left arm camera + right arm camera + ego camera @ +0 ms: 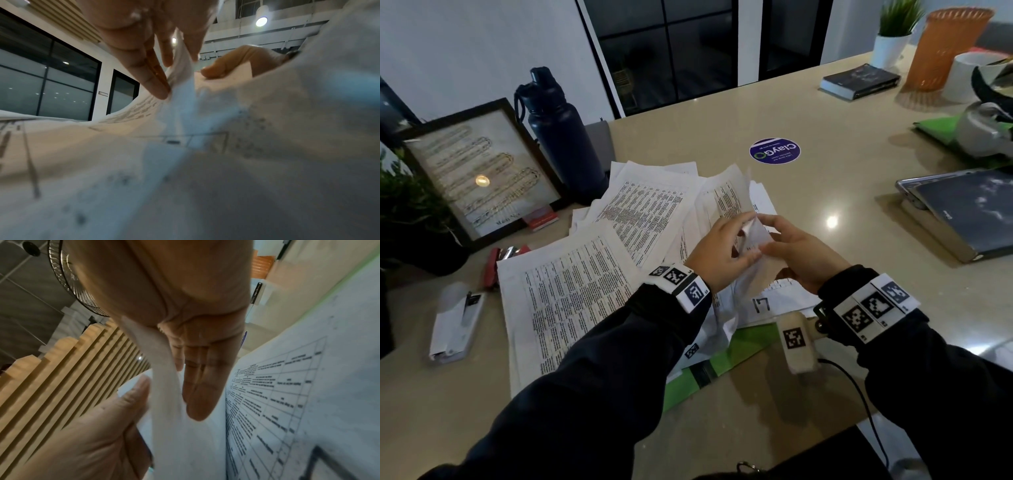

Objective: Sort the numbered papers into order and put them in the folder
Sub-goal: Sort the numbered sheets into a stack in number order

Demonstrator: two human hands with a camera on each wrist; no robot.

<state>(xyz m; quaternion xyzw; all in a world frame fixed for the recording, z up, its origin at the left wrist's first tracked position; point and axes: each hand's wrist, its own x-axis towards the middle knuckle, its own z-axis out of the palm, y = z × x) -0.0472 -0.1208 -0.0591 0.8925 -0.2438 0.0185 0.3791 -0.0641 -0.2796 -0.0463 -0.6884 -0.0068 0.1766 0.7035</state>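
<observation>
- While both hands meet over the loose papers [640, 219] on the table [842, 130], the step in hand looks like peeling one sheet [751, 236] free to read its number.
- Best done by lifting a single corner, checking the handwritten number, then laying it in sequence; sheets may cling.
- Left hand [717, 251]: fingers curled, pinching the raised sheet's edge.
- Right hand [799, 253]: thumb and fingers closed on the same sheet, though blur hides exact contact.
- Green folder [726, 363] lies under the pile's near edge; a sheet marked 17 [760, 304] rests on it.
</observation>
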